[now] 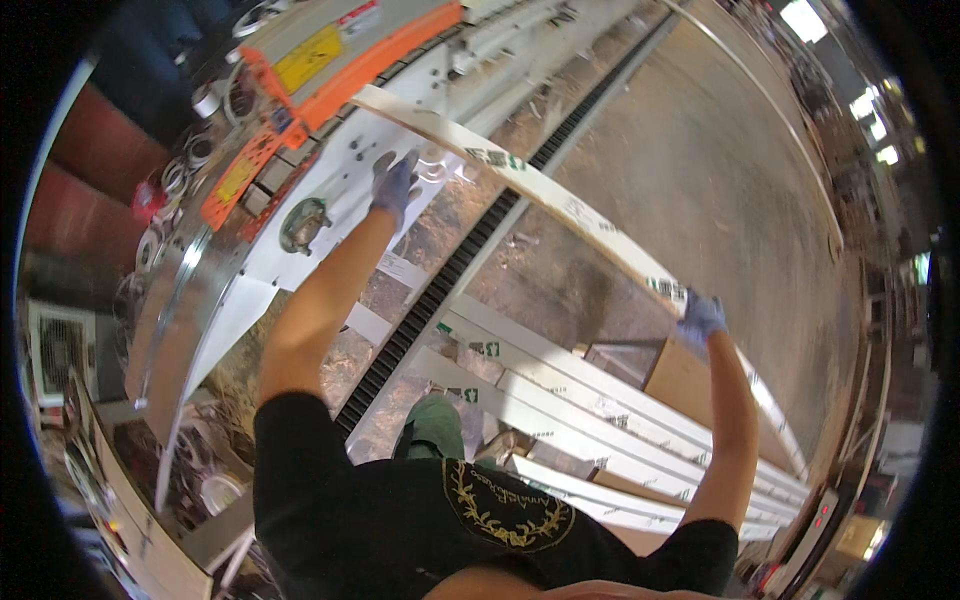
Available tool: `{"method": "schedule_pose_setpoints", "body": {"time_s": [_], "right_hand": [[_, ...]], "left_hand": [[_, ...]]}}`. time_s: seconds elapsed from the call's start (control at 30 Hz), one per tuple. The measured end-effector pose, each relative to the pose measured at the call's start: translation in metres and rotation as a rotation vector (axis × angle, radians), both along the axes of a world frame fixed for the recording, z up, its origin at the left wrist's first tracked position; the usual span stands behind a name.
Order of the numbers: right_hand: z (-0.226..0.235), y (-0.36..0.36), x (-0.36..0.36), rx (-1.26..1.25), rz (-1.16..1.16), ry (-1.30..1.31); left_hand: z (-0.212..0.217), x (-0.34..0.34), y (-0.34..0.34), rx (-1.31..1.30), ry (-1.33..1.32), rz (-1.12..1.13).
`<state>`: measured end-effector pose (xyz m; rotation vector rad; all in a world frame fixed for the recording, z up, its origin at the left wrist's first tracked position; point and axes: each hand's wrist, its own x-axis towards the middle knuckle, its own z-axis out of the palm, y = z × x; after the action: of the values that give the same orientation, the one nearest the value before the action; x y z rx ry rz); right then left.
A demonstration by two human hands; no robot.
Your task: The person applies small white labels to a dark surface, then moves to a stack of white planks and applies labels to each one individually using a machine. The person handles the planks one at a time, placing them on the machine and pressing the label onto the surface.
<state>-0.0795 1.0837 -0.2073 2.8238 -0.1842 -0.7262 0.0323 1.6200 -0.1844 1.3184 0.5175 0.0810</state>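
Observation:
A long white board [570,207] with printed film on it runs slantwise from the machine at upper left down to the lower right. My right hand [702,316], in a grey-blue glove, is closed on the board's near edge, past its middle. My left hand [396,188], gloved likewise, has its fingers apart and holds nothing. It hovers over the white machine bed [345,165], a little short of the board's left end. Whether any fingertip touches the bed cannot be made out.
An orange and grey machine guard [330,60] stands at upper left, with a round green-rimmed metal fitting [305,225] on the bed below it. A black ribbed conveyor track [440,290] crosses under the board. Several similar white boards [590,400] lie stacked at lower right.

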Motion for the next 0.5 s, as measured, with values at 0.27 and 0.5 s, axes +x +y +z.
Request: {"method": "schedule_pose_setpoints", "body": {"time_s": [0.27,0.5], "right_hand": [[0.051,0.241,0.154,0.065,0.492,-0.297],[0.056,0.141,-0.025,0.439,0.593,-0.534]], "left_hand": [[-0.057,-0.34,0.087,-0.01,0.022,-0.303],[-0.156,-0.479,-0.116,0.372,0.182,-0.936]]}}
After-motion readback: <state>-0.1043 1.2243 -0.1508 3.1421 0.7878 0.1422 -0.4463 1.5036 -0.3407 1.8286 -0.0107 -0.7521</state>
